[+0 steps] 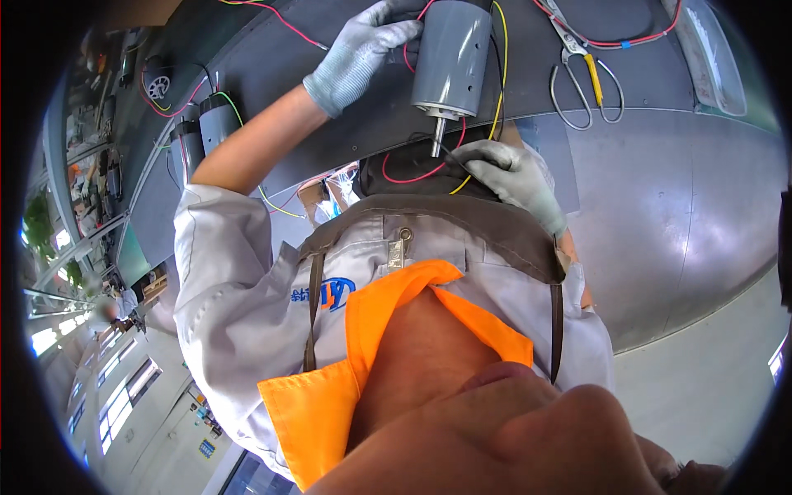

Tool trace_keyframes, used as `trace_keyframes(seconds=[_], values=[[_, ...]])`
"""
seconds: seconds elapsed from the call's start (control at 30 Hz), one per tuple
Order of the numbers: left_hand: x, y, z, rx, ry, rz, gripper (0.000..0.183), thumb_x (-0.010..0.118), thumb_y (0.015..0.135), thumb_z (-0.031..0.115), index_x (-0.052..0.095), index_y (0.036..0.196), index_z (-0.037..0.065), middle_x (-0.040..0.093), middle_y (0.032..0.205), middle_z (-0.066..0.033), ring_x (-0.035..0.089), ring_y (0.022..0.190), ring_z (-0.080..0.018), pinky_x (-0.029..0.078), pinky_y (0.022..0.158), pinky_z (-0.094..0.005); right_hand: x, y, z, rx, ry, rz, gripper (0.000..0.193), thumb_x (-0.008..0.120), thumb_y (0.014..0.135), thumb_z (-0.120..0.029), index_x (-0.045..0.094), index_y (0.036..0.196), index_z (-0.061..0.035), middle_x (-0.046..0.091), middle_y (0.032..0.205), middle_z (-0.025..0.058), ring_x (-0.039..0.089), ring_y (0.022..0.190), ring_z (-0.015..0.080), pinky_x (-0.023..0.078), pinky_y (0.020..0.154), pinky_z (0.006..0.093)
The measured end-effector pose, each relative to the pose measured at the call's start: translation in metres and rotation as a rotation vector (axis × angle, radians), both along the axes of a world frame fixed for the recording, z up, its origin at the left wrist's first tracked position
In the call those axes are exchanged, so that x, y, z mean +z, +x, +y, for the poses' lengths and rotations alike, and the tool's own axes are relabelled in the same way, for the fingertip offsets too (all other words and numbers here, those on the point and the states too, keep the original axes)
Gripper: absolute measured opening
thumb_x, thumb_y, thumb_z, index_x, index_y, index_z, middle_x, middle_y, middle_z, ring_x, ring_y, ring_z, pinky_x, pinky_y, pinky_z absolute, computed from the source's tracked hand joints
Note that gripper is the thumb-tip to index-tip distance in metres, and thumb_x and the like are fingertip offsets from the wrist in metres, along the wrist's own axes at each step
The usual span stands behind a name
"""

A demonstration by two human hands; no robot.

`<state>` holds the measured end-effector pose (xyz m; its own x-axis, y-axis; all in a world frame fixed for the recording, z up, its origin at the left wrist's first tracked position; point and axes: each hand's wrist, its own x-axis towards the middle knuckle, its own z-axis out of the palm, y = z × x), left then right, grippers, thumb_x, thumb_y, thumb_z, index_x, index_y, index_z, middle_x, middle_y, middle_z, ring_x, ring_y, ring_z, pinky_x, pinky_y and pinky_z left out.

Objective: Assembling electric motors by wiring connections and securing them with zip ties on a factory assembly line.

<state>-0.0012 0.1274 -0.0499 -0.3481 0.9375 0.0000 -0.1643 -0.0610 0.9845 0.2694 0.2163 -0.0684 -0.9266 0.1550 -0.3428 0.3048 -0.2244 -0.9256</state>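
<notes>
A grey cylindrical electric motor [450,62] lies on the dark worktable, its steel shaft [440,136] pointing toward me. My left hand [367,54], in a pale grey work glove, is at the motor's far left side, fingers bent against it and partly out of the picture. My right hand [507,177], gloved alike, is closed in a pinch beside the shaft, and a thin black wire [452,154] runs into its fingertips. A red wire [412,179] loops below the shaft. The yellow wire [500,91] passes along the motor's right side and under my right fingers.
Scissors [569,45] and a yellow-handled tool [594,78] lie to the right. Beyond them stands a clear plastic tray [714,58]. More motors [217,122] with loose wires are at the left. The table's metal front edge [660,109] curves past my right.
</notes>
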Motion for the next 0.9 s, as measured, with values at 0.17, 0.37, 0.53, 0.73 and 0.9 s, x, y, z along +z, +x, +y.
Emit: trace_keyframes(seconds=[0.17, 0.37, 0.53, 0.73, 0.9], values=[[-0.035, -0.006, -0.012, -0.088, 0.332, -0.076, 0.039, 0.061, 0.099, 0.006, 0.051, 0.135, -0.001, 0.061, 0.114, -0.0005, 0.056, 0.099, -0.0054, 0.047, 0.085, -0.0199, 0.002, -0.022, -0.012, 0.004, 0.133, -0.116, 0.022, 0.059, 0.095, -0.006, 0.070, 0.112, 0.0030, 0.071, 0.098, 0.0028, 0.064, 0.090, 0.0092, 0.050, 0.084, 0.0235], [0.077, -0.010, -0.027, -0.010, -0.641, -0.132, 0.052, 0.065, 0.098, 0.017, 0.044, 0.142, 0.002, 0.064, 0.107, -0.0011, 0.058, 0.091, -0.0042, 0.046, 0.077, -0.0162, 0.027, -0.032, -0.005, -0.064, -0.341, -0.074, 0.024, 0.057, 0.095, -0.004, 0.068, 0.114, 0.0058, 0.068, 0.097, 0.0033, 0.061, 0.080, 0.0065, 0.050, 0.072, 0.0207], [0.126, -0.033, -0.035, -0.317, -0.840, 0.601, 0.063, 0.064, 0.092, 0.027, 0.045, 0.146, 0.002, 0.065, 0.089, -0.0014, 0.062, 0.068, -0.0064, 0.046, 0.052, -0.0187, 0.017, -0.040, -0.016, -0.072, -0.341, 0.090, 0.024, 0.056, 0.097, -0.005, 0.070, 0.114, 0.0024, 0.069, 0.098, 0.0007, 0.060, 0.079, 0.0043, 0.050, 0.071, 0.0200], [0.104, -0.052, -0.068, -0.044, -0.854, 0.275, 0.046, 0.062, 0.096, 0.044, 0.064, 0.117, 0.004, 0.070, 0.093, -0.0077, 0.064, 0.066, -0.0105, 0.049, 0.052, -0.0209, 0.026, -0.027, 0.008, -0.244, 0.296, 0.116, 0.028, 0.051, 0.092, 0.000, 0.071, 0.112, 0.0018, 0.075, 0.103, 0.0120, 0.069, 0.099, 0.0156, 0.052, 0.089, 0.0298], [0.102, -0.055, -0.068, -0.039, -1.016, 0.164, 0.071, 0.049, 0.095, 0.068, 0.057, 0.134, 0.009, 0.069, 0.097, -0.0086, 0.062, 0.066, -0.0118, 0.047, 0.055, -0.0252, 0.068, -0.071, -0.005, 0.064, 0.625, 0.720, 0.023, 0.057, 0.085, -0.001, 0.070, 0.105, -0.0002, 0.073, 0.096, 0.0141, 0.071, 0.091, 0.0292, 0.056, 0.081, 0.0381]])
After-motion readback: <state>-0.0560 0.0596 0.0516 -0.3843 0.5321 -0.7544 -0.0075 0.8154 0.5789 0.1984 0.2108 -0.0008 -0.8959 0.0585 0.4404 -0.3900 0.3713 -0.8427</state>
